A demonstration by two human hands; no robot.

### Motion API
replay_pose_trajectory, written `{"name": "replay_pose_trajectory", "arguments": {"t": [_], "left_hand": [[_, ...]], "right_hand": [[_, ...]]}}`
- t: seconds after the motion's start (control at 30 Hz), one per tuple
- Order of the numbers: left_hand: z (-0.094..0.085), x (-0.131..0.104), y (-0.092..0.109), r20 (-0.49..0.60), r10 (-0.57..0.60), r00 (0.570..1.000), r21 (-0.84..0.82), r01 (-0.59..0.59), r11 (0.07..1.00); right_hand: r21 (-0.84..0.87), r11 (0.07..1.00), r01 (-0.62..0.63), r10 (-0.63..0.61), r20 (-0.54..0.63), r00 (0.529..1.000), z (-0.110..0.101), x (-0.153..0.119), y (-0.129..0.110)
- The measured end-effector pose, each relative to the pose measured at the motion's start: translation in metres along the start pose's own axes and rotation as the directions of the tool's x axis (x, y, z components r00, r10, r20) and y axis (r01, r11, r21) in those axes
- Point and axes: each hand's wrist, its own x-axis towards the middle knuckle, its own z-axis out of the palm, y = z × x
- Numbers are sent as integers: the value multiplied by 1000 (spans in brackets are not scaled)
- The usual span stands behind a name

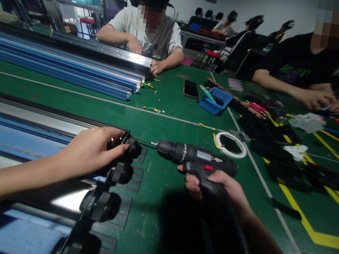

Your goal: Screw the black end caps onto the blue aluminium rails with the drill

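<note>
My right hand (212, 184) is wrapped round the grip of a black cordless drill (181, 151), which lies level over the table and points left. Its long thin bit (143, 140) reaches the top corner of a black end cap (124, 137) on the farthest of the near metal profiles (16, 127). With thumb and fingers, my left hand (96, 145) pinches that end cap. Black cable glands (121, 172) stick out from the ends of the profiles, beside flat slotted black tabs (119, 212). The fingertips behind the cap are partly hidden.
More blue profiles (53, 62) lie across the green table (155, 211). Beyond the drill are a white ring-shaped roll (229, 145), a blue bin (215, 101) and a phone (191, 89). Wires and tools (284, 142) cover the right side. Two people sit opposite, hands on their work.
</note>
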Motion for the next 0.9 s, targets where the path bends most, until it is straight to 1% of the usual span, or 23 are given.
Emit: {"name": "replay_pose_trajectory", "arguments": {"t": [0.17, 0.3, 0.6, 0.73, 0.83, 0.9], "left_hand": [[2, 0, -1, -7, 8, 1000, -7, -8, 1000], [3, 0, 1, -14, 0, 1000, -3, 0, 1000], [-2, 1, 2, 4, 25, 1000, -26, -25, 999], [-2, 0, 4, -5, 26, 1000, -18, -26, 999], [-2, -2, 5, -26, 8, 1000, 8, -8, 1000], [-2, -2, 6, -27, -25, 999, 43, 27, 999]], "right_hand": [[0, 1000, -4, 4, -11, 1000, 3, 0, 0], [9, 1000, -6, 6, -9, 1000, 1, 0, 1], [4, 1000, 2, -2, 2, 1000, -2, -1, 0], [15, 1000, -22, 22, -7, 1000, -2, -2, -1], [8, 1000, -29, 29, -29, 999, -3, -2, -1], [-3, 1000, -16, 16, -37, 999, -4, -2, 0]]}}
